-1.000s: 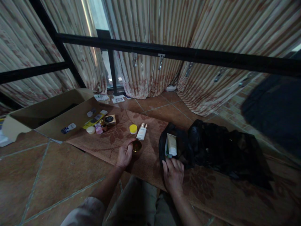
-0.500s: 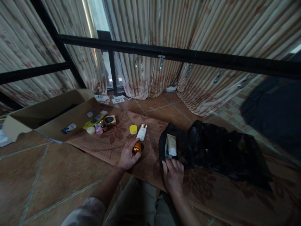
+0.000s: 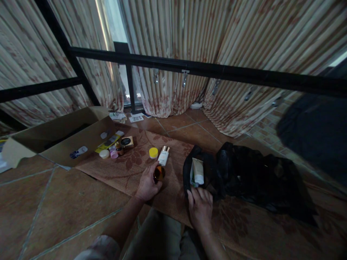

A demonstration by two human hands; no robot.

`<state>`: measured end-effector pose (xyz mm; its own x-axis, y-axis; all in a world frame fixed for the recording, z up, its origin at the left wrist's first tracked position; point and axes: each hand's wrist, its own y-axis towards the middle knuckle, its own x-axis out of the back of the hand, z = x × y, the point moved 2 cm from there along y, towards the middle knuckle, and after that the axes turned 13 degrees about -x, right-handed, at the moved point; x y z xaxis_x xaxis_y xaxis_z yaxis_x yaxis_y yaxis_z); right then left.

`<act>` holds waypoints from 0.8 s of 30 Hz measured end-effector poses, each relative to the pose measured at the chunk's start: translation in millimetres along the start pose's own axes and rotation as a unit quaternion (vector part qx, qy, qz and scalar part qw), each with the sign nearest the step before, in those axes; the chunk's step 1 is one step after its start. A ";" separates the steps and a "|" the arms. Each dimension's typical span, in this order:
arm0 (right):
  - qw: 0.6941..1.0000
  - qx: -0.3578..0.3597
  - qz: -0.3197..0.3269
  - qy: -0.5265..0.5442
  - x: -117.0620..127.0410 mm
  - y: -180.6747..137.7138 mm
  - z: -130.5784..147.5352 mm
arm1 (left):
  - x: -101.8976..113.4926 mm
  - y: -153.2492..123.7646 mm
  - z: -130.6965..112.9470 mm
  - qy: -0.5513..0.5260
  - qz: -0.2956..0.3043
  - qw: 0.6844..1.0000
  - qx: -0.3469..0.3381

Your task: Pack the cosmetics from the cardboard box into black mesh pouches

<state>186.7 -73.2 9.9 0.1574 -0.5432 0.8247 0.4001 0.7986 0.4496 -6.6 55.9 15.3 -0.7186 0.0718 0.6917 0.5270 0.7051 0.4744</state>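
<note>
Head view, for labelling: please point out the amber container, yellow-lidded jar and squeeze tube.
Amber container (image 3: pixel 159 173), head view: on its glossy surface.
Yellow-lidded jar (image 3: pixel 153 152), head view: on its lid.
Squeeze tube (image 3: pixel 198 170), head view: on its body.

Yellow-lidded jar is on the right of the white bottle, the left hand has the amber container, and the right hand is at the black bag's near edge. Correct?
Not quite: the head view shows the yellow-lidded jar on the left of the white bottle. The left hand does have the amber container, and the right hand is at the black bag's near edge.
</note>
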 end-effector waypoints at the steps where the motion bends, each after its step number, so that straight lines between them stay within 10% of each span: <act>1: 1.000 0.002 -0.002 0.002 -0.3 0.1 -0.1 | -0.1 -0.3 0.5 0.002 -0.003 1.000 0.001; 24: 1.000 0.007 -0.014 0.005 -2.5 -0.1 -1.6 | -1.9 -0.9 -5.8 0.062 -0.006 0.997 0.047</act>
<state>187.7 -72.3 7.3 0.1562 -0.5674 0.8085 0.3910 0.7872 0.4769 -3.1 51.1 16.7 -0.6605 -0.0210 0.7505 0.4692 0.7689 0.4344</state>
